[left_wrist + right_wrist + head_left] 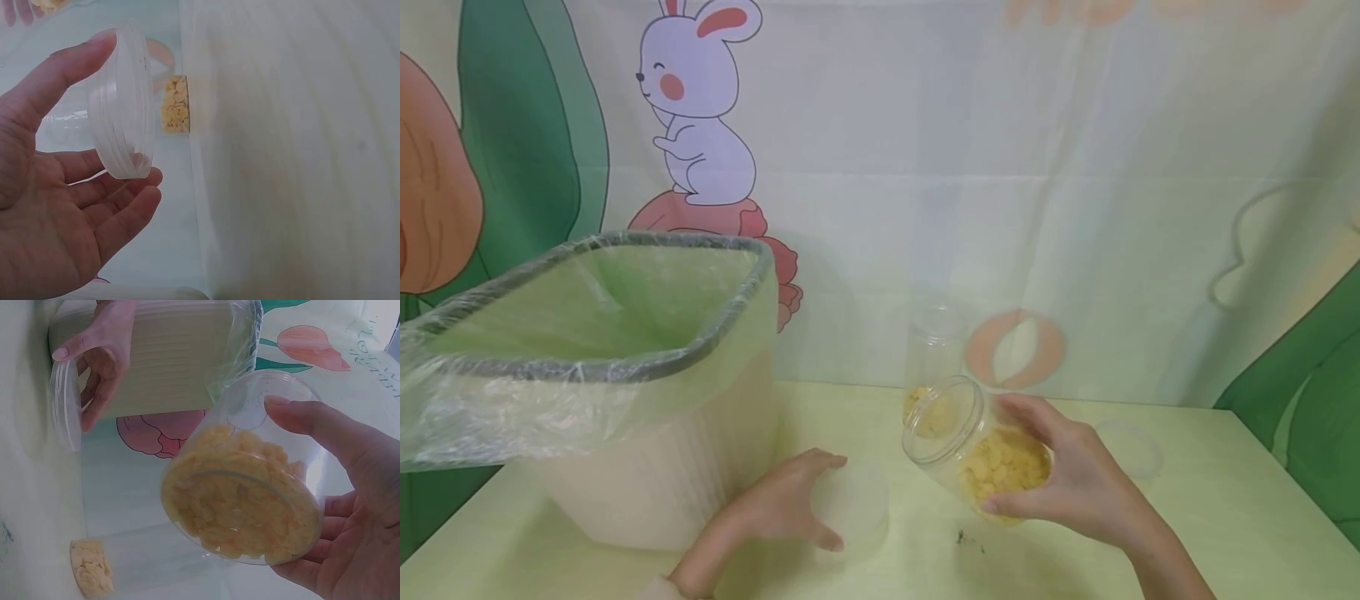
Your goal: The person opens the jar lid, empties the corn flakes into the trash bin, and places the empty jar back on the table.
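Note:
My right hand (1078, 479) grips a clear plastic jar (946, 454) partly filled with yellow flakes (1003, 467). The jar is tilted, its uncovered mouth facing up and left. In the right wrist view the flakes (240, 506) lie at the jar's bottom end. Lower left, my left hand (775, 504) holds a translucent round lid (856, 504) by its edge; the left wrist view has this lid (128, 106) between thumb and fingers. Behind the tilted jar stands a second, taller-looking clear jar (936, 354) with a shallow layer of flakes.
A large ribbed bin (655, 475) lined with a clear plastic bag (467, 417) stands at the left, beside my left hand. Another clear round lid (1138, 450) lies on the table at the right. A printed curtain (865, 183) hangs behind the table.

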The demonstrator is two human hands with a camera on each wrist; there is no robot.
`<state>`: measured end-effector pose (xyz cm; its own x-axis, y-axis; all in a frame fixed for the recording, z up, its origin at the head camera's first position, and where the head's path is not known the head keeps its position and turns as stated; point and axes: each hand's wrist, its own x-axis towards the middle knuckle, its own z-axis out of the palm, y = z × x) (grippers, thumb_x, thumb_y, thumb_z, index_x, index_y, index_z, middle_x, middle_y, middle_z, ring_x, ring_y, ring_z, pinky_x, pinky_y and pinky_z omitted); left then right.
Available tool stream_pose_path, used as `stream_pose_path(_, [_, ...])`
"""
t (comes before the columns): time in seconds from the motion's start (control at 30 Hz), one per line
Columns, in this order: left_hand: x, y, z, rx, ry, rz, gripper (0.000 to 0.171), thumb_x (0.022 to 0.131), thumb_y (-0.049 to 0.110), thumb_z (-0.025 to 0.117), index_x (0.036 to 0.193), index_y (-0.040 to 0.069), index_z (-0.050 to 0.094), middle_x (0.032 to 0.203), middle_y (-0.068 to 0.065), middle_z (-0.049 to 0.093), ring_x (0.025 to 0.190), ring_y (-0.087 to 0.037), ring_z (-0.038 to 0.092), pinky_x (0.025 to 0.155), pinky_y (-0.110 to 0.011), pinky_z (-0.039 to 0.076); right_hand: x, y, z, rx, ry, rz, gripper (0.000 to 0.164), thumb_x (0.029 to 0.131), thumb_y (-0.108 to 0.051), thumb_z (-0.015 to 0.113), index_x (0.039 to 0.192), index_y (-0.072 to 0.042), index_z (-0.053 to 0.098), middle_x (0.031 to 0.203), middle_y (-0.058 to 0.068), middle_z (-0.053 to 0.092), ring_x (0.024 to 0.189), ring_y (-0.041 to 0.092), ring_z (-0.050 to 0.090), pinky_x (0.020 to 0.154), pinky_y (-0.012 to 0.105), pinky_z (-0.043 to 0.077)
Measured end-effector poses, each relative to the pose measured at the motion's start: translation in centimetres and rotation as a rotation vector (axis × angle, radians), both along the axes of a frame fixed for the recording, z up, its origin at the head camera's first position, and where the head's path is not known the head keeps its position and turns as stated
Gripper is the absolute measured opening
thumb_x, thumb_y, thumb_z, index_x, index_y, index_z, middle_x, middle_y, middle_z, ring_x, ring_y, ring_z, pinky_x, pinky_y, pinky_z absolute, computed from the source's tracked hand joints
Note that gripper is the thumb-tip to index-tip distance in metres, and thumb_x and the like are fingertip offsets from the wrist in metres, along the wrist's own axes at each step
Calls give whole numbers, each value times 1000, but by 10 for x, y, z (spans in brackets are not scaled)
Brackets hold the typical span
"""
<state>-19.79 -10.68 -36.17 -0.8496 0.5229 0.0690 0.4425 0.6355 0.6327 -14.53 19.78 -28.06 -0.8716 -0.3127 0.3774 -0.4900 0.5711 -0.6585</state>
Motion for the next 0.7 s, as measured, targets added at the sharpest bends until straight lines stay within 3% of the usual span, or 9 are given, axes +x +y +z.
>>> stream_pose_path(0.7, [1,0,-2,-45,-33,-28,83,56,26,84,124,-4,49,122,-15,51,109,-33,50,93,-49,39,0,-1,-1,6,-9,13,81,58,-32,85,125,-6,47,123,16,55,114,33,51,91,54,40])
